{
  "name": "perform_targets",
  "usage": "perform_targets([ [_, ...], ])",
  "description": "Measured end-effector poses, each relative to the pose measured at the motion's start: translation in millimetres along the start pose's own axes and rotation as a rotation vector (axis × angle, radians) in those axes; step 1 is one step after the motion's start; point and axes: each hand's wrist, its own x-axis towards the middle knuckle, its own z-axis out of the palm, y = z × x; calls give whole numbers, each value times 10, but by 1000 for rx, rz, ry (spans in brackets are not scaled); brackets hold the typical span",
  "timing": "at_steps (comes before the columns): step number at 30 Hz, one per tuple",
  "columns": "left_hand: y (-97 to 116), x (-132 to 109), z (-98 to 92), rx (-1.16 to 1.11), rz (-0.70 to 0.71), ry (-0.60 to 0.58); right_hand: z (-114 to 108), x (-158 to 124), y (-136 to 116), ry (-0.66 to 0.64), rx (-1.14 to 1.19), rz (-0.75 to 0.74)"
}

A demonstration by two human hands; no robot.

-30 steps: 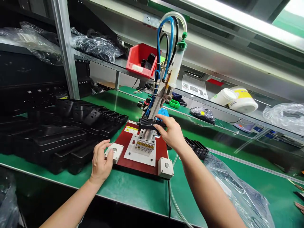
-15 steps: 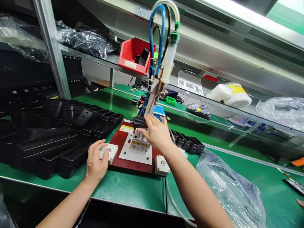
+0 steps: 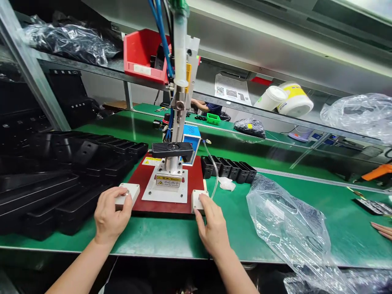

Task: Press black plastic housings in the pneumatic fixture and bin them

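Note:
My left hand [image 3: 110, 213] rests on the left button box [image 3: 134, 191], its fingertips over the round button and its thumb apart at the near side. On the right button box [image 3: 196, 198] lies my right hand [image 3: 213, 224], fingers over its top, which they partly hide, and thumb at the front. Neither hand holds anything. Between them stands a dispensing machine with a clear syringe [image 3: 180, 53] above. A black ribbed part [image 3: 159, 150] with a round opening sits on its metal fixture [image 3: 173, 165], under the nozzle, untouched by my hands.
Black housings [image 3: 61, 183] are piled at left. Several black parts [image 3: 225, 166] stand in a row at right, near a clear plastic bag [image 3: 275, 216]. A red bin [image 3: 143, 67] and white tubs [image 3: 295, 100] occupy the shelf. Another person's hand [image 3: 381, 229] shows at the right edge.
My right hand has left the black part and moved down to the right button box. My left hand stays at the left box. The view has shifted, with the machine now further left.

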Motion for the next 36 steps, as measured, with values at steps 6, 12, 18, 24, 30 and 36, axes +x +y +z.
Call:
perform_targets([
  [6, 25, -4, -74, 270, 137, 17, -15, 81, -28, 58, -29, 68],
  [12, 29, 82, -7, 344, 168, -51, 90, 96, -30, 125, -41, 107],
  [18, -24, -55, -24, 24, -63, -34, -163, 255, 337, -53, 366, 349],
  [24, -57, -97, -15, -202, -413, -2, -212, 351, 1248, 157, 374, 771],
  [30, -70, -73, -8, -337, -708, -62, 191, 127, 1436, -55, 246, 708],
  [36, -46, -58, -33, -334, -733, -75, 233, 80, 1423, -182, 198, 693],
])
